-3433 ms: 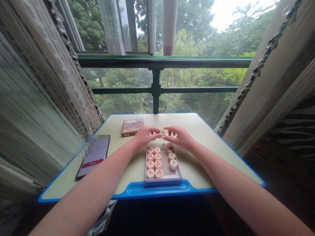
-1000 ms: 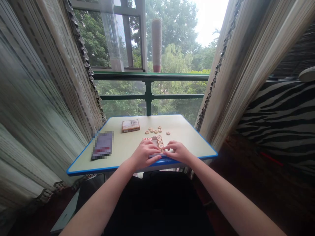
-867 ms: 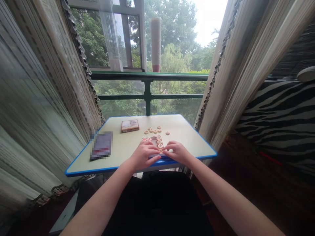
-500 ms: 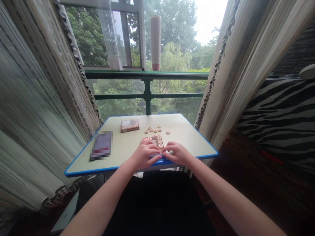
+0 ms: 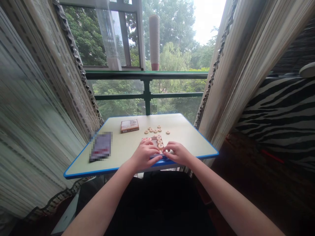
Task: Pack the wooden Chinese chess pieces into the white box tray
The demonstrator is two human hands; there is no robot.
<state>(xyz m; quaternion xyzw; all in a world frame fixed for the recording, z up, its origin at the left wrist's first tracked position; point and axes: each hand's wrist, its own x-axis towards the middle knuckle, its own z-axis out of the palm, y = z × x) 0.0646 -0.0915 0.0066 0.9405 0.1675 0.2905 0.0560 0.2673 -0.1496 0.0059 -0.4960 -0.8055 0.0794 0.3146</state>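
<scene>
A small tray [image 5: 154, 143] lies near the front edge of the table, with round wooden pieces [image 5: 160, 142] marked in red along its right and far sides. My left hand [image 5: 146, 154] rests over its left and near side, fingers bent and thumb along the front. At the near right corner my right hand [image 5: 176, 152] has its fingertips pinched together. Both sets of fingertips almost meet there, and whatever they hold is too small to make out. Beyond the tray several loose round pieces [image 5: 151, 130] are scattered, one of them [image 5: 167, 132] apart to the right.
A flat box [image 5: 129, 125] sits at the back left of the pale table [image 5: 194, 141] with its blue edge. A dark, blurred-out packet [image 5: 100, 146] lies at the left edge. Curtains [image 5: 231, 78] hang on both sides, and a green railing [image 5: 147, 75] stands behind.
Both hands stay at the tray's near side with barely any movement. The view has shifted very slightly.
</scene>
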